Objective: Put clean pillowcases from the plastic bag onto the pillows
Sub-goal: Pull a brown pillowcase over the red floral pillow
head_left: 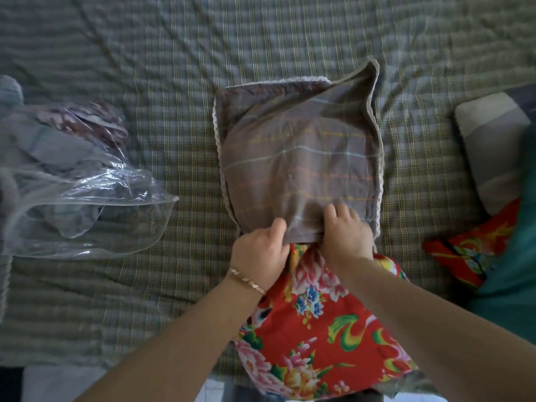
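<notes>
A brown-grey striped pillowcase [298, 158] with white lace trim lies on the bed, its far part drawn over a red floral pillow [319, 329]. The pillow's near half sticks out toward me. My left hand [259, 250] grips the pillowcase's open edge on the left, thumb on top. My right hand [345, 230] grips the same edge on the right, fingers curled over the cloth. A clear plastic bag [87, 192] holding folded cloth lies at the left of the bed.
A green-checked bedsheet [174, 97] covers the bed. At the right edge lie a grey-and-white striped pillow [490, 146], a second red floral pillow [470, 250] and teal cloth [513, 271]. The bed's near edge runs along the bottom.
</notes>
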Demonstrator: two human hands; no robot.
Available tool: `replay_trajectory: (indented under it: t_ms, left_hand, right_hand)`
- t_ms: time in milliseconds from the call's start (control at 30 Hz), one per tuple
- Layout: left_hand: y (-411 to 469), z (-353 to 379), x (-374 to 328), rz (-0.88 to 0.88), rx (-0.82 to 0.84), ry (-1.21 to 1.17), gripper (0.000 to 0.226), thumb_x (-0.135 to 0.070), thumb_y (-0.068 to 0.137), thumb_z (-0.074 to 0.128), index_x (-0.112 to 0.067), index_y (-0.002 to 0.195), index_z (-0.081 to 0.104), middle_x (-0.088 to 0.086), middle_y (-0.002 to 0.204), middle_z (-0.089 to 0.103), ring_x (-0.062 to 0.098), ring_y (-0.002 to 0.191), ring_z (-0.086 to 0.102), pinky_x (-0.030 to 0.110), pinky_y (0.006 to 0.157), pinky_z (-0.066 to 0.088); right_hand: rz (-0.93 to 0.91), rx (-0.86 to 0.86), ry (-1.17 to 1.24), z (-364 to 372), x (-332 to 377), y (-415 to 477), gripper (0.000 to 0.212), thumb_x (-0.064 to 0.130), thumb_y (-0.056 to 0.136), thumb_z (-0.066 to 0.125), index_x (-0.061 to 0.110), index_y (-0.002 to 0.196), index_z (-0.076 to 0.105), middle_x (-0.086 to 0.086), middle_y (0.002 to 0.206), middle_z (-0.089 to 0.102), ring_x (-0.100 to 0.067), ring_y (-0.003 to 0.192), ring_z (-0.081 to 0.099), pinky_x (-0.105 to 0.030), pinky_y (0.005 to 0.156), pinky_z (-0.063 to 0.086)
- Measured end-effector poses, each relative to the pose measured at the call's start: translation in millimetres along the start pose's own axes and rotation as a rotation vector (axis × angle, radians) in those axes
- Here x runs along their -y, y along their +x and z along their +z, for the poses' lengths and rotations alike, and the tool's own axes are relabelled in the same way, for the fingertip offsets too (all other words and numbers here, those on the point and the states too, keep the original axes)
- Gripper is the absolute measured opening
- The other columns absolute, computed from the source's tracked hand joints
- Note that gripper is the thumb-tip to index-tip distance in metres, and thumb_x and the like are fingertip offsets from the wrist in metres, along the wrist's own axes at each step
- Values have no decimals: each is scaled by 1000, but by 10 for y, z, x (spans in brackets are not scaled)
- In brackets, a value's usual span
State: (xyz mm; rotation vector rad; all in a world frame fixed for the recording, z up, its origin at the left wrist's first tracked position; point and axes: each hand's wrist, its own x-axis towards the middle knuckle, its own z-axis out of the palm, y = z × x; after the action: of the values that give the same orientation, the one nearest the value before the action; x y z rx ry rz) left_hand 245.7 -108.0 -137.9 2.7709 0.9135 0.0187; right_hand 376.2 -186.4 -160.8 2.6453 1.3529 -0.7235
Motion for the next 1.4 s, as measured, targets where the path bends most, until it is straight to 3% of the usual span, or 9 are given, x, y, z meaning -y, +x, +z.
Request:
replay_trajectory:
  t_ms: [133, 233, 433, 633, 967, 1067, 1167, 1267, 1400]
  left_hand:
    - [73, -78, -98, 59, 61, 114, 61, -27, 47, 80, -8, 95, 49, 2, 41, 52, 19, 25, 47, 14, 29, 26]
    - [86, -37, -161, 77, 1, 119, 41, -12, 68, 41, -10, 109, 43, 7, 57, 57, 22, 28, 47, 17, 28, 30]
    - [-288, -117, 288, -479, 523, 111, 51, -9, 93, 33, -25, 140, 20, 9, 138, 29, 30, 112, 46, 38, 71, 44]
    - [-557, 24, 525, -743, 557, -88, 30, -13, 92, 42, -12, 123, 40, 0, 68, 53, 16, 56, 51, 29, 49, 42]
    - [-1017, 92, 195, -1147, 555, -391, 13, -19, 94, 44, -12, 93, 55, 10, 90, 61, 24, 72, 52, 30, 65, 41]
    - [-827, 224, 238, -1415, 422, -592, 32, -21, 97, 38, -5, 76, 55, 16, 82, 59, 27, 71, 52, 33, 68, 42]
    - [-830, 361, 201, -1544, 496, -639, 32, -12, 98, 36, 9, 101, 59, 23, 108, 61, 33, 92, 56, 34, 82, 45]
    - [-935, 366, 210, -1319, 608, -432, 32, -15, 98, 31, -1, 108, 58, 19, 111, 62, 34, 100, 58, 41, 90, 47]
    - [-895, 181, 246, -827, 890, -12, 32, -20, 97, 27, -19, 107, 57, 3, 110, 63, 22, 101, 59, 33, 83, 47]
  right_hand:
    - [-194, -229, -25, -75, -140, -249, 24, 13, 55, 70, 7, 77, 61, -10, 75, 59, -33, 67, 59, -36, 55, 48]
    - [-307, -443, 28, -249, -217, -436, 27, 16, 64, 45, 10, 80, 66, -8, 78, 61, -32, 72, 59, -37, 63, 47]
    - [-20, -443, 35, -110, -575, -809, 17, 5, 53, 61, 11, 69, 62, -8, 80, 59, -34, 81, 52, -44, 81, 35]
    - [131, -298, 157, 75, -665, -888, 35, -10, 42, 74, 8, 70, 63, -11, 80, 60, -37, 80, 55, -46, 75, 42]
    - [163, -41, 178, 190, -867, -1066, 29, -7, 57, 72, 6, 79, 60, -13, 86, 55, -34, 68, 54, -28, 52, 35]
    - [507, 16, 342, 187, -927, -984, 22, 4, 80, 57, 9, 100, 51, -12, 108, 49, -34, 72, 52, -31, 57, 37]
    - [812, 27, 631, 191, -892, -873, 22, 7, 88, 44, 8, 110, 42, -15, 97, 55, -36, 79, 55, -41, 66, 47]
    - [829, 54, 617, 185, -882, -867, 17, 5, 89, 41, 8, 105, 38, -13, 82, 53, -34, 75, 54, -41, 64, 48]
    - [434, 193, 108, 128, -1045, -841, 15, 9, 87, 41, 15, 101, 37, -2, 69, 53, -25, 60, 54, -29, 49, 40]
